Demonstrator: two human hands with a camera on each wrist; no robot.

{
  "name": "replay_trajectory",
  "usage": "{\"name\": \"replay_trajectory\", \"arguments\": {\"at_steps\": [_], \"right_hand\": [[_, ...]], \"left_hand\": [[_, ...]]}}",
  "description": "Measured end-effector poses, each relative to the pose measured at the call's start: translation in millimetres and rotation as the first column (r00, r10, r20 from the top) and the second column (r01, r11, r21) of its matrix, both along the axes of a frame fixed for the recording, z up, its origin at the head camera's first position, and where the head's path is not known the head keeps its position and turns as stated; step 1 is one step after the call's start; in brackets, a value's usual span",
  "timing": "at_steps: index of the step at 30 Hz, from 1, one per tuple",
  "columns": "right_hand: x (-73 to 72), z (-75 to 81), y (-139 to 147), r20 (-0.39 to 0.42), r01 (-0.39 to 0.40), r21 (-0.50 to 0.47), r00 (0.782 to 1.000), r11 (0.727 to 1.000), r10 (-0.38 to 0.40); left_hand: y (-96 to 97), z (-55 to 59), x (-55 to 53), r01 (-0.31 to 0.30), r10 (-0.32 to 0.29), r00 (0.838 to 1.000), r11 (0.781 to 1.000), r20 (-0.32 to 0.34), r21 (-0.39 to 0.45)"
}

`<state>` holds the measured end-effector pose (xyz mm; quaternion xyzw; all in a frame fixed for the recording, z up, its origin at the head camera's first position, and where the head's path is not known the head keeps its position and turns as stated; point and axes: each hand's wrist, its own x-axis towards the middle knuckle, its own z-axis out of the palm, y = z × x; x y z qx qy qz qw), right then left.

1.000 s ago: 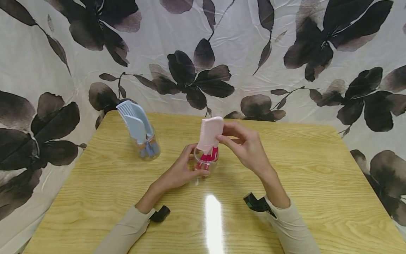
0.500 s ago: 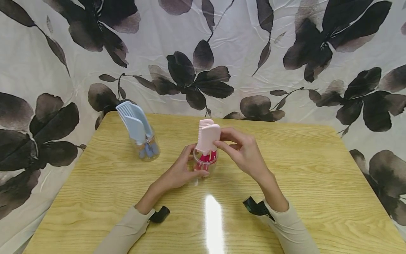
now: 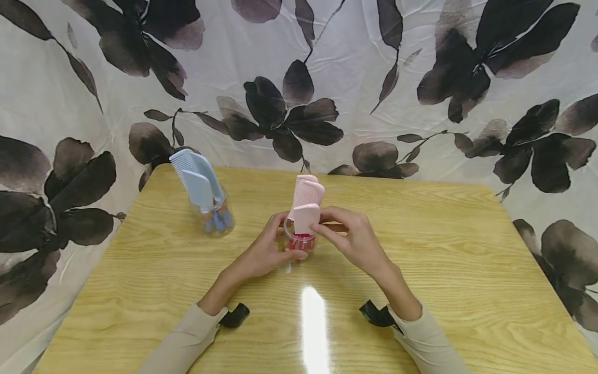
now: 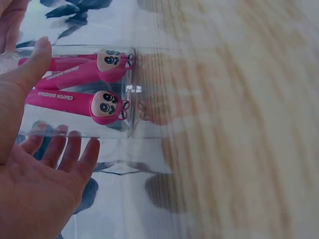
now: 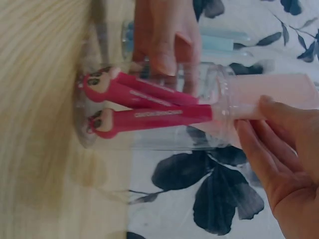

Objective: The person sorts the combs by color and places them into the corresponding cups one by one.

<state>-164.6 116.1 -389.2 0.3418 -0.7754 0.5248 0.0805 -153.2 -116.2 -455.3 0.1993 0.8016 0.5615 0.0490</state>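
Note:
My left hand [image 3: 266, 250] grips a clear jar [image 3: 287, 228] standing on the table, its thumb on the near side and its fingers on the far side. Between thumb and fingers of my right hand [image 3: 354, 235] is a pink comb [image 3: 307, 218], its handle down inside the jar. Other pink combs [image 3: 303, 190] stand behind it, teeth end up, leaning in the same jar. In the right wrist view, the magenta handles [image 5: 159, 115] reach toward the jar's bottom and end in cartoon faces. The left wrist view also shows these handles [image 4: 65, 102] through the clear wall.
Farther left stands a second clear jar [image 3: 228, 221] with light blue combs [image 3: 201, 182] in it. The wooden table [image 3: 444, 270] ends at a floral cloth [image 3: 364, 78] behind. A light reflection lies on the table in front of the hands.
My right hand has moved down with the pink comb, which now sits lower in the jar. More of the combs behind it shows. The left hand and its jar have stayed put.

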Motion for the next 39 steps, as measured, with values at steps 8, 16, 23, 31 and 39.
{"name": "replay_trajectory", "arguments": {"at_steps": [8, 16, 23, 31, 39], "right_hand": [[1.5, -5.5, 7, 0.033, 0.006, -0.051, 0.999, 0.999, -0.004], [0.5, -10.4, 21, -0.026, 0.075, 0.003, 0.997, 0.997, -0.075], [-2.6, -18.3, 42, -0.142, 0.156, -0.011, 0.977, 0.988, -0.156], [-3.8, -25.6, 66, -0.228, 0.227, -0.016, 0.947, 0.974, -0.225], [-4.8, -32.3, 87, -0.266, 0.290, 0.016, 0.924, 0.957, -0.275]], "left_hand": [[-0.6, 0.1, 0.2, -0.012, 0.012, 1.000, 1.000, 0.017, 0.001], [-6.5, 3.6, 1.6, -0.024, 0.025, 0.999, 0.998, 0.023, -0.053], [-23.9, 9.6, 8.1, -0.062, 0.066, 0.997, 0.989, 0.025, -0.131], [-53.8, 5.2, 12.6, -0.112, 0.080, 0.981, 0.977, -0.176, -0.179], [-74.3, 9.0, 22.0, -0.200, 0.139, 0.957, 0.951, -0.253, -0.235]]}}
